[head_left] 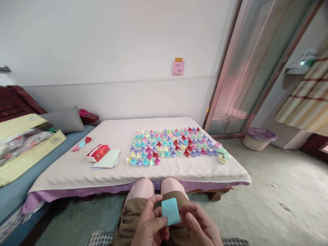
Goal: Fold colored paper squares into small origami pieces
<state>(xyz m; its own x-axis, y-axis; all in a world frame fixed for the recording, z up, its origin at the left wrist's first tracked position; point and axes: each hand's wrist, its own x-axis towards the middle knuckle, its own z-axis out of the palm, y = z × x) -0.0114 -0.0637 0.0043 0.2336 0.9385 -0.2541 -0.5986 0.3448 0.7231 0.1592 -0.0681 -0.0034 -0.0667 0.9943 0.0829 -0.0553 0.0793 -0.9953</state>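
Above my lap, a light-blue square of folded paper (170,212) shows a diagonal crease on its face. My left hand (153,222) pinches it at the lower left edge, thumb in front and fingers behind. Close to the paper's right edge is my right hand (201,223), its fingers bent and slightly blurred, thumb apart from the paper. Whether its fingertips touch the edge is hard to make out. Beyond my knees, many small folded paper pieces (166,143) in several colours stand in rows on the cream-covered bed (112,177).
A stack of coloured paper sheets (109,160) lies beside a red tissue pack (98,152) on the bed's left part. Farther left are small crumpled papers (82,144) and a yellow box (33,153). A lined bin (258,139) stands on the floor at right.
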